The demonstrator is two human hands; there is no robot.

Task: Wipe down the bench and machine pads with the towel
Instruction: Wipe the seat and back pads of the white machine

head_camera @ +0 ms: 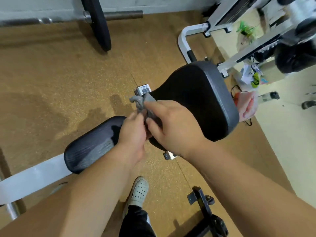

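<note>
A small grey towel (140, 103) is bunched up between both of my hands, above the narrow front end of a black seat pad (196, 98). My left hand (132, 134) pinches the towel's lower part from the left. My right hand (172, 124) grips it from the right, fingers curled over the cloth, and hides most of it. A second, smaller dark pad (90, 147) with a woven texture sits at the lower left on a white frame arm (34, 175), just under my left wrist.
The speckled tan floor (59, 82) has darker patches. A barbell with a black plate (97, 23) lies at the top left. White machine frames (184, 40) and bags (249, 77) stand at the right. My shoe (139, 190) and a black bracket (205, 202) are below.
</note>
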